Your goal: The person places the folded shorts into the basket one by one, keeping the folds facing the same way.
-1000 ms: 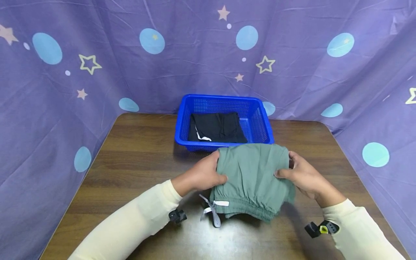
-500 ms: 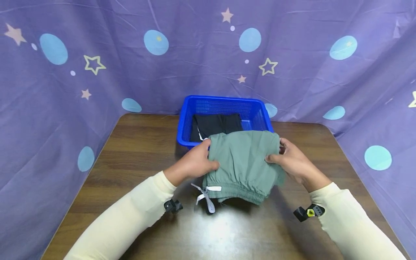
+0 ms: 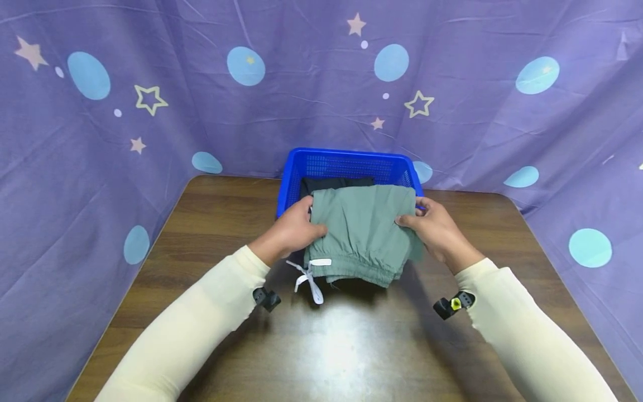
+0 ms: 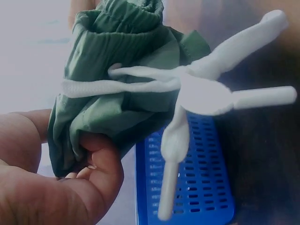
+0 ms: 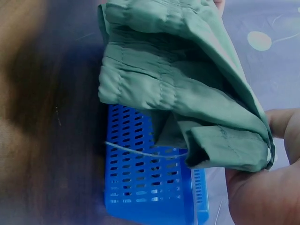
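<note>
Between the two hands hangs a folded pair of green shorts [image 3: 361, 223], its elastic waistband toward the person. A white drawstring [image 4: 201, 96] tied in a bow dangles at its left corner. The left hand [image 3: 291, 229] grips the left edge, thumb on top and fingers curled beneath. At the right edge, the right hand [image 3: 437, 229] pinches the cloth the same way. Behind and below the shorts stands a blue plastic basket [image 3: 351, 153], its front side covered by them in the head view. Inside it lies a folded black garment [image 3: 336, 182], mostly hidden.
The brown wooden table [image 3: 226, 212] carries the basket near its far edge. A purple curtain [image 3: 311, 100] with stars and blue ovals surrounds the table at the back and sides. Small dark cameras are strapped to both wrists.
Both hands have carried the green shorts forward and somewhat left, up to the basket's front. The shorts now cover more of the basket and the black garment.
</note>
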`<state>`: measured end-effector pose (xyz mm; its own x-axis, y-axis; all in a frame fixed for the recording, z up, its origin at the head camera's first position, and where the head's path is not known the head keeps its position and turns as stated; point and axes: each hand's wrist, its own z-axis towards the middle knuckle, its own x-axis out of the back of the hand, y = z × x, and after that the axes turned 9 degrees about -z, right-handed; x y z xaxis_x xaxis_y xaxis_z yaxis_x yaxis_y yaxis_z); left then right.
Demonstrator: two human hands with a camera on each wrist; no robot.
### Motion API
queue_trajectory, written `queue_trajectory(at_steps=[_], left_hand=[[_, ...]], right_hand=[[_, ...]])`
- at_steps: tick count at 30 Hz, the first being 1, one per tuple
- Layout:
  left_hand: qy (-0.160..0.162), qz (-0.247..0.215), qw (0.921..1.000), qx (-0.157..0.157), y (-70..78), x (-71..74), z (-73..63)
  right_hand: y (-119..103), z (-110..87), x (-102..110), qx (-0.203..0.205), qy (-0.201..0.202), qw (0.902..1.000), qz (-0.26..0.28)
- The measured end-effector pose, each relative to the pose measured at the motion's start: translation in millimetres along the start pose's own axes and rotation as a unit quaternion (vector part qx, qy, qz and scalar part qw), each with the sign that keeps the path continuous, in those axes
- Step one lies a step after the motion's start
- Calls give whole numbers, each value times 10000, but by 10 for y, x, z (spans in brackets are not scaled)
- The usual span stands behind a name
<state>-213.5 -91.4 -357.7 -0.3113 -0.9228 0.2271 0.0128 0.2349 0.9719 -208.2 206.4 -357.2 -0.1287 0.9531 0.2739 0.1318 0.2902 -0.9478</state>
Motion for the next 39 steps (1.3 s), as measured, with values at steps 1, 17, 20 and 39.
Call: queue_trajectory(at_steps=[1, 17, 20, 39], left_hand=[[27, -71, 10000, 57, 4, 14, 26], [706, 89, 9959, 560, 73, 135, 422], [743, 141, 9955, 572, 78, 126, 470], [1163, 324, 9915, 490, 86, 154, 742]], right_hand=[[-6, 32, -10, 2, 44, 10000, 27], [-140, 401, -113, -301, 1224, 9897, -678], [-109, 449, -107, -100, 1307, 9871, -922], [-155, 662, -160, 356, 887, 9866, -1319]])
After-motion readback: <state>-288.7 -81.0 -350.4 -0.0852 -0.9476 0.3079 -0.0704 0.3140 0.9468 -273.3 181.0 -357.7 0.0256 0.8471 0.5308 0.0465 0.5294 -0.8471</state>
